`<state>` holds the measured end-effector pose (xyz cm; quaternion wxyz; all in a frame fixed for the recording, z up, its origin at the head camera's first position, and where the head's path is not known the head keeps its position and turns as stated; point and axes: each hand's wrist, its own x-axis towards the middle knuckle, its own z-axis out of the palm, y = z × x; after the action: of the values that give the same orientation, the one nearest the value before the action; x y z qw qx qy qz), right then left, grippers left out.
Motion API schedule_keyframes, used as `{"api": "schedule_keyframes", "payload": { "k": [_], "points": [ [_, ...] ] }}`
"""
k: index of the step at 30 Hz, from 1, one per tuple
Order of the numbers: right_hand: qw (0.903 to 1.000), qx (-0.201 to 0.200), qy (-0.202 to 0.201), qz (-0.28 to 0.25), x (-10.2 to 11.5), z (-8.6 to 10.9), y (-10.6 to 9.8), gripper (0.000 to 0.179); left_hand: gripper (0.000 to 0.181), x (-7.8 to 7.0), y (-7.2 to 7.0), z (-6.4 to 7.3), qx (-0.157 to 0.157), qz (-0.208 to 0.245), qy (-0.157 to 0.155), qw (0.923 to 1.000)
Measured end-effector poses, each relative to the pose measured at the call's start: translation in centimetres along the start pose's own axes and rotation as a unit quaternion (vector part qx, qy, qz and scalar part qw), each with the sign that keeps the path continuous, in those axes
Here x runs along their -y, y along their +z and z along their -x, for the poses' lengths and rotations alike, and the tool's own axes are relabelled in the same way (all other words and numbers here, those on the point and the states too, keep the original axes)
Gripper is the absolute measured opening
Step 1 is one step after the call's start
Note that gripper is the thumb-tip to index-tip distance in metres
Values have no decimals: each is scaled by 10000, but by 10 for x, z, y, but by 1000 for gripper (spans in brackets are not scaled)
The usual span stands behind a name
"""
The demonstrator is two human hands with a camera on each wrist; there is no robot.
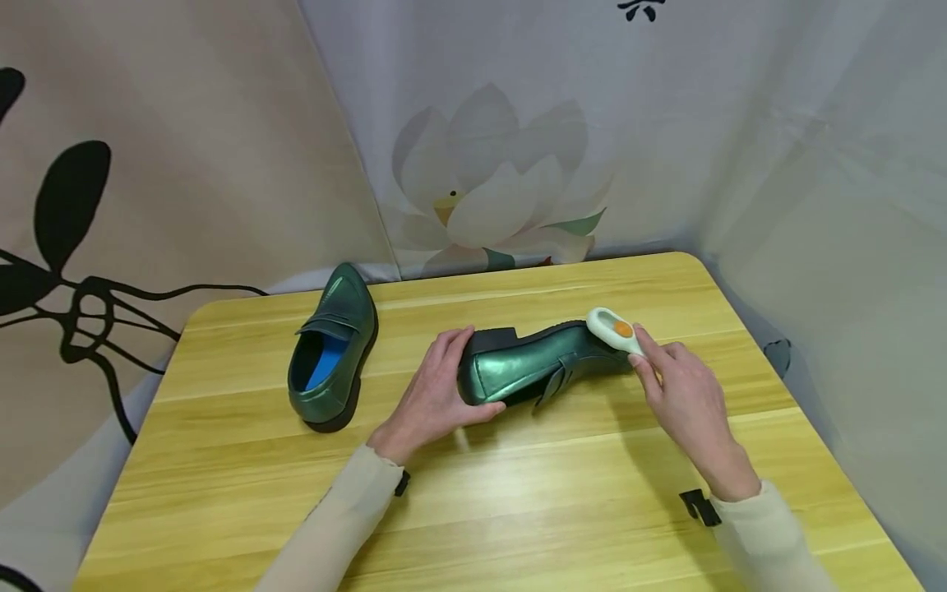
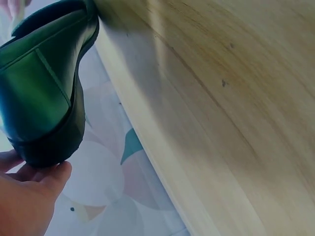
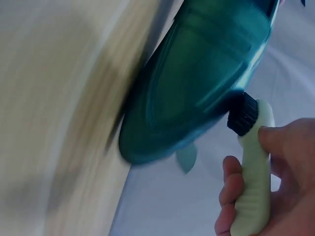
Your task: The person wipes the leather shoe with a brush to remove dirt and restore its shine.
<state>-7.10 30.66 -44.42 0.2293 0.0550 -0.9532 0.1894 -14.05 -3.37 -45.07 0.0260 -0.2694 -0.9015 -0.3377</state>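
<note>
A shiny dark green loafer (image 1: 521, 366) is tipped on its side above the table, its sole toward the back and its toe to the right. My left hand (image 1: 432, 393) grips it by the heel, thumb on the near side and fingers around the back. In my right hand (image 1: 684, 399) is a shoe brush (image 1: 614, 330) with a pale handle and an orange button. Its black bristles (image 3: 243, 114) meet the side of the shoe near the toe in the right wrist view. A matching loafer (image 1: 340, 349) stands upright at the left, blue insole showing.
The wood-grain table (image 1: 518, 510) has rounded back corners. Hanging cloth (image 1: 488, 164) with a printed lotus closes off the back, and plain cloth (image 1: 851, 205) runs along the right side. Black straps show at both wrists.
</note>
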Motion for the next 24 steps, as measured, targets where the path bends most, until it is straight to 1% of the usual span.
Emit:
{"api": "schedule_keyframes", "payload": {
  "k": [3, 6, 8, 10, 12, 14, 21, 24],
  "points": [
    [9994, -13, -325, -115, 20, -7, 6, 51, 114, 1, 0, 1, -26, -35, -4, 10000],
    [9975, 151, -670, -161, 41, -13, 12, 52, 114, 1, 0, 2, -42, -48, -39, 10000],
    [9957, 268, -869, -163, 51, -15, 15, 52, 114, 1, 0, 3, -32, -58, -62, 10000],
    [9950, 315, -932, -161, 56, -16, 17, 51, 114, 0, 0, 4, -21, -49, -75, 10000],
    [9955, 288, -891, -162, 56, -16, 17, 51, 115, -1, 0, 4, 8, -53, -71, 10000],
    [9967, 235, -760, -180, 51, -14, 17, 52, 115, -1, -1, 4, 28, -73, -73, 9999],
    [9999, 46, -134, -75, 20, -8, 7, 49, 115, -1, 0, 3, 29, -98, -38, 9999],
    [10000, 3, -46, -22, 14, -8, 5, 48, 115, 0, 0, 4, 23, -98, -29, 9999]
  ]
}}
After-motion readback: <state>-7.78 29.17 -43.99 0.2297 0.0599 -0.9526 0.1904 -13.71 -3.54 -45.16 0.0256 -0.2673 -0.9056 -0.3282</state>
